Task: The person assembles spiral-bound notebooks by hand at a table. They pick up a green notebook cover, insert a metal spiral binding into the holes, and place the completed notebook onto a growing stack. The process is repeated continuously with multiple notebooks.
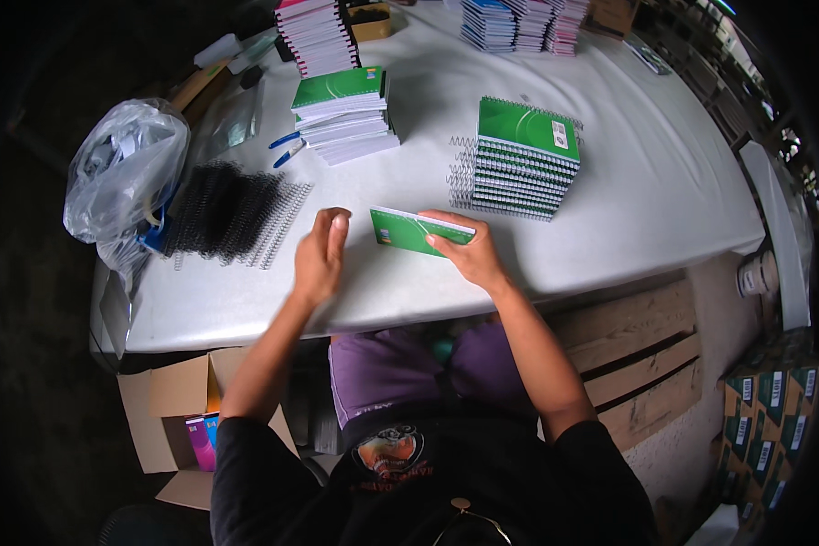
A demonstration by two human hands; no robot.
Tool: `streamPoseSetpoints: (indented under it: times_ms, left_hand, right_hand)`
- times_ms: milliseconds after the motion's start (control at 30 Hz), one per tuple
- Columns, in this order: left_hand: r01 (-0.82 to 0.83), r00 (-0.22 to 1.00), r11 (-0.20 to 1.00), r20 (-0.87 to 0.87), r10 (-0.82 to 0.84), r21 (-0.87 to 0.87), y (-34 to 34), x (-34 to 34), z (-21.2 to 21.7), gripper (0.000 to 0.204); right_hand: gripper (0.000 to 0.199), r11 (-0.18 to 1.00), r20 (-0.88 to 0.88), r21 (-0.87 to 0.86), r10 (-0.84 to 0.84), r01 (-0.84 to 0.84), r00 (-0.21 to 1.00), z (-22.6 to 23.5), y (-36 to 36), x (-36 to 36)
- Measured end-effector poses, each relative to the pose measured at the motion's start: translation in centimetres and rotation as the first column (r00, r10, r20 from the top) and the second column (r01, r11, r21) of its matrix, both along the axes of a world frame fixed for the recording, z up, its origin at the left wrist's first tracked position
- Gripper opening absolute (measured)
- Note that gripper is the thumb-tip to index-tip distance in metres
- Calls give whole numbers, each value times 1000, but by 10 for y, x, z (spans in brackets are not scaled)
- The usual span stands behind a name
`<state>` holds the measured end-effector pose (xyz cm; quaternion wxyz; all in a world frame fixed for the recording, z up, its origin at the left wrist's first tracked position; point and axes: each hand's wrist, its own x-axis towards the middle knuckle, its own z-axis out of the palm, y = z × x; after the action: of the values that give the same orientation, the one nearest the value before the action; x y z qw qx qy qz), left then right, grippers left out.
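Observation:
My right hand [469,250] grips a green notebook [405,232] by its right end, thumb on the cover and fingers behind. The notebook is tilted above the white table, and a row of small holes runs along its upper edge. To its left, my left hand [322,257] is raised with fingers curled and thumb against them. What lies inside those fingers, if anything, is hidden. Beside that hand spreads a pile of black and clear spiral coils [232,214]. Farther back stands a stack of green-covered pads [341,91] without visible coils. Right of me are stacked green spiral notebooks [528,136], with coils sticking out.
Two blue pens [287,150] lie by the pads. A clear plastic bag [123,173] sits at the table's left edge. Red [314,36] and blue [489,25] notebook stacks stand at the back. Below are an open cardboard box [177,387] and a wooden pallet [646,355].

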<state>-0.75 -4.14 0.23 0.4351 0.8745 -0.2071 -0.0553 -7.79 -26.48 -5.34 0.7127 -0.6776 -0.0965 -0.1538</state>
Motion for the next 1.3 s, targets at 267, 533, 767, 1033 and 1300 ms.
streamPoseSetpoints:
  times_ms: [267,533,767,1033,1300]
  left_hand:
    - [733,679,654,-149,-719,187,-81,-194,-180,61]
    - [284,751,900,-507,-423,-331,-37,-147,-79,24]
    - [371,873,929,345,-345,-10,22,-23,-23,31]
    - [132,983,991,125,-132,3,16,19,-38,32]
    - [-48,975,997,214,59,-55,30,72,-49,28]
  right_hand:
    - [28,981,41,-80,-173,176,984,2,5,3]
    - [29,993,6,-18,-121,121,993,-5,-2,-2]
    - [28,999,-23,11,-51,51,998,1,6,-2]
    - [28,998,-12,-16,-64,64,998,0,-1,-3]
    - [29,998,-38,-24,-55,54,998,4,-1,-2]
